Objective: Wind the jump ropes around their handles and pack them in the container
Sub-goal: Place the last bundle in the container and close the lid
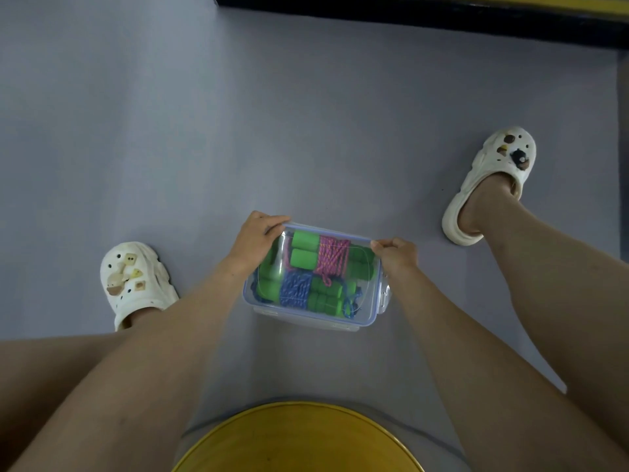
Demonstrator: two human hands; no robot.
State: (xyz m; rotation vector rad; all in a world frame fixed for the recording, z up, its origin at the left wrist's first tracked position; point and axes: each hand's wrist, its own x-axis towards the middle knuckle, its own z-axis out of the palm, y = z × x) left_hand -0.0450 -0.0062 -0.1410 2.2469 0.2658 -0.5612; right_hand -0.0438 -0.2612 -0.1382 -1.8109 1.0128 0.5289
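A clear plastic container [308, 320] with a blue rim stands on the grey floor between my feet. Inside lie two wound jump ropes with green handles: a pink rope [332, 255] at the far side and a blue rope [294, 289] at the near side. A clear lid [360, 291] lies over the container, its far edge raised. My left hand [257, 238] grips the lid's far left corner. My right hand [396, 250] pinches the far right corner.
My two feet in white clogs rest on the floor, the left clog [134, 282] and the right clog [492, 183] either side of the container. A yellow round seat [299, 441] is under me. A black and yellow ledge [442, 15] runs along the far top.
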